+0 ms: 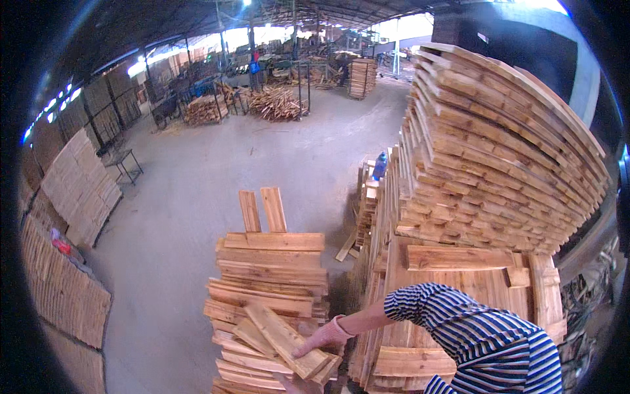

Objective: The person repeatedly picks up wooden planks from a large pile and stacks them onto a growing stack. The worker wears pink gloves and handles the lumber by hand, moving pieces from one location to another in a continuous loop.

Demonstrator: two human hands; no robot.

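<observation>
My right hand [322, 339], in a pinkish glove, reaches down from a striped sleeve and grips the edge of a wooden board [280, 335], its thumb lying on the face. This board lies slanted over other short boards on a pile of stacked planks [270, 256]. At the bottom edge, my left hand [295, 383] is only partly visible, low by the same slanted boards; its fingers cannot be made out. To the right, a loose plank [413, 362] rests on a broad wooden stack beneath my right arm.
A tall stack of boards [492, 157] rises at the right, with a blue bottle [379, 166] beside it. Two boards [273, 209] jut from the pile's far end. Panel stacks [64, 280] stand at the left; wood heaps [275, 103] lie farther back on the concrete floor.
</observation>
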